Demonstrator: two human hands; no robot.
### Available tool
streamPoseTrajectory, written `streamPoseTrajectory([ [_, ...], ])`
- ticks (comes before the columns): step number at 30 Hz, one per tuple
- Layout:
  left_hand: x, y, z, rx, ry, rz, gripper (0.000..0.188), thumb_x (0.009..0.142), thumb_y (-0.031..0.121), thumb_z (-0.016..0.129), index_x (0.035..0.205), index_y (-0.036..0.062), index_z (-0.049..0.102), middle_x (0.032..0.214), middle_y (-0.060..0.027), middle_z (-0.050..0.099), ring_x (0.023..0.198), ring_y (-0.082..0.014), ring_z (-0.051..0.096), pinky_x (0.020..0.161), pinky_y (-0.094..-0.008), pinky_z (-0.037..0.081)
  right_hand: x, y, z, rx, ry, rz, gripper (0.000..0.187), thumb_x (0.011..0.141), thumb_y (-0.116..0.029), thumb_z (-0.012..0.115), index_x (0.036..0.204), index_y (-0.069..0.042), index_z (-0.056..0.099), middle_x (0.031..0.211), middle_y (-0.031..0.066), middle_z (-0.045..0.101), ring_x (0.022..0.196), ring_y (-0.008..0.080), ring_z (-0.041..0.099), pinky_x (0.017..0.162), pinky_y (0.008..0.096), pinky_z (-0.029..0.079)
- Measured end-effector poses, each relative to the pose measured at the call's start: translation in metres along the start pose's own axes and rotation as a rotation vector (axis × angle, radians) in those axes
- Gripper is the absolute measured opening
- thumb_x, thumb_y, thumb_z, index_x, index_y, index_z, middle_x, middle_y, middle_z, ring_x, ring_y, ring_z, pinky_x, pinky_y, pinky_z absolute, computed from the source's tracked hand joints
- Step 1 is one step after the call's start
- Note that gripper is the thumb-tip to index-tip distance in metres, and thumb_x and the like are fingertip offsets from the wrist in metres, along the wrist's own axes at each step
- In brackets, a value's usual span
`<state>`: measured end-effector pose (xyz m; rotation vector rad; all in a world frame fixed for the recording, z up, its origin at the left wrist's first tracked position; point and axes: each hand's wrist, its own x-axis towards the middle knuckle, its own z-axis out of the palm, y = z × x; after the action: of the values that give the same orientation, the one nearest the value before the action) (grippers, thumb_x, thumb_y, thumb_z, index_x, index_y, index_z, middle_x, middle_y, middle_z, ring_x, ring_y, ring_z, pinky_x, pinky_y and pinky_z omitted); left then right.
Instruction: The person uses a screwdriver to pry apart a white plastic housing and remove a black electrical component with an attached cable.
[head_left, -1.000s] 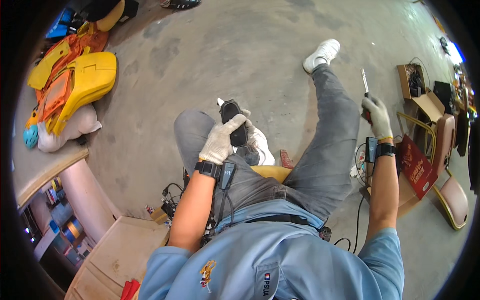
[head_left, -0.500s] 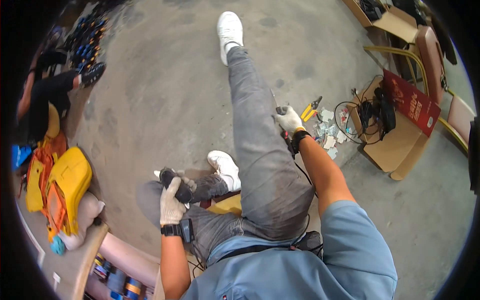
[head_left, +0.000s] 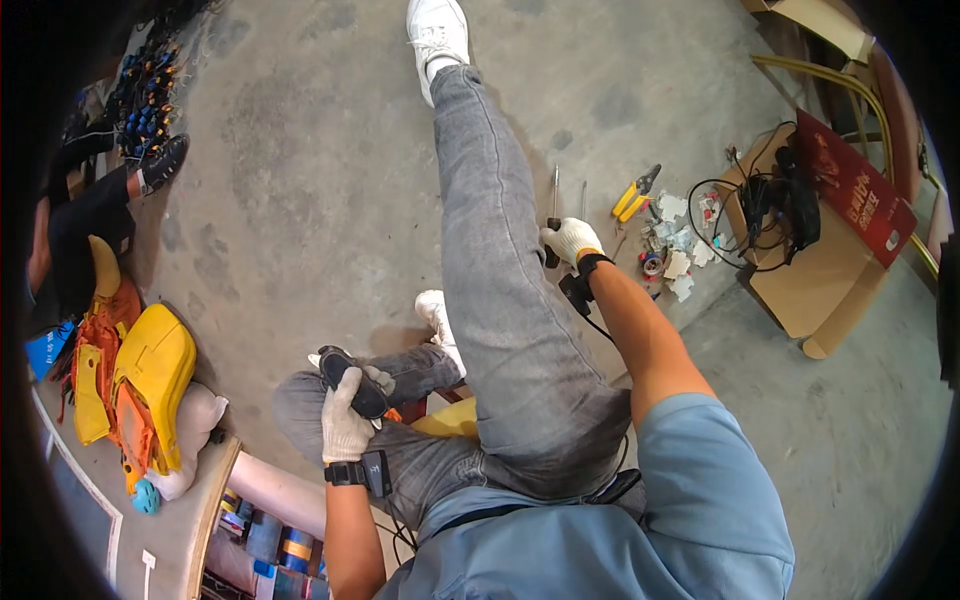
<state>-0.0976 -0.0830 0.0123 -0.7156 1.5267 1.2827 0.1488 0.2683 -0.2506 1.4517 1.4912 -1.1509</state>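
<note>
Our left hand point(head_left: 345, 425), in a white glove, was closed around a black oblong device point(head_left: 352, 382) held over our bent left knee. Our right hand point(head_left: 570, 240), also gloved, was wrapped around the dark handle of a screwdriver point(head_left: 553, 212), its shaft pointing away from us just beside our outstretched right leg point(head_left: 495, 280). Near that hand, on the concrete floor point(head_left: 300, 180), lay yellow-handled pliers point(head_left: 634, 194) and a scatter of small white parts point(head_left: 680, 262). Further right, a flattened cardboard box point(head_left: 810, 285) carried a tangle of black cables point(head_left: 770, 205). Well off to our left lay a yellow plastic shell point(head_left: 150, 375).
</note>
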Motion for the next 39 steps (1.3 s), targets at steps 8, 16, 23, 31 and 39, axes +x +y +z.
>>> streamPoseTrajectory([
  [8,-0.011,0.021,0.029,0.160,0.050,-0.157,0.024,0.103,0.022,0.070,0.118,0.0048,0.062,0.104,-0.0089,0.067,0.097,-0.0255,0.072,0.087,-0.0394,0.062,0.015,0.032,0.014,0.149,0.071,-0.129,0.032,0.093,-0.031,0.062,0.100,-0.006,0.081,0.091,0.0177,0.079,0.087,0.0291,0.077,0.083,0.0426,0.059],
  [16,-0.002,0.009,0.024,-0.090,-0.082,-0.053,0.035,0.101,0.013,0.071,0.131,-0.0008,0.058,0.106,-0.0108,0.069,0.099,-0.0284,0.072,0.095,-0.0452,0.062,0.115,0.106,0.026,-0.405,0.155,-0.441,0.032,0.089,-0.003,0.070,0.120,-0.002,0.076,0.115,0.0262,0.077,0.114,0.0441,0.073,0.097,0.0490,0.059],
  [23,-0.008,0.010,0.007,-0.014,0.073,-0.028,0.034,0.101,0.011,0.069,0.133,0.0013,0.060,0.111,-0.0140,0.071,0.103,-0.0314,0.074,0.096,-0.0515,0.063,0.008,0.031,0.040,-0.273,0.170,-0.067,0.045,0.100,-0.034,0.065,0.135,-0.007,0.062,0.133,0.0290,0.069,0.125,0.0462,0.068,0.106,0.0519,0.057],
  [31,-0.002,0.004,0.016,-0.002,0.039,-0.028,0.035,0.101,0.011,0.070,0.133,0.0010,0.060,0.111,-0.0138,0.071,0.102,-0.0314,0.074,0.097,-0.0521,0.063,-0.001,0.062,0.050,-0.294,0.140,0.032,0.039,0.104,-0.042,0.061,0.138,-0.024,0.066,0.134,0.0316,0.063,0.121,0.0518,0.068,0.103,0.0548,0.056],
  [39,-0.010,0.006,0.014,-0.027,0.026,-0.012,0.031,0.102,0.011,0.069,0.129,0.0010,0.059,0.110,-0.0139,0.071,0.102,-0.0312,0.074,0.097,-0.0509,0.063,-0.016,0.052,0.030,-0.241,0.242,-0.109,0.037,0.097,-0.040,0.070,0.128,-0.020,0.067,0.124,0.0280,0.068,0.115,0.0490,0.069,0.100,0.0550,0.057],
])
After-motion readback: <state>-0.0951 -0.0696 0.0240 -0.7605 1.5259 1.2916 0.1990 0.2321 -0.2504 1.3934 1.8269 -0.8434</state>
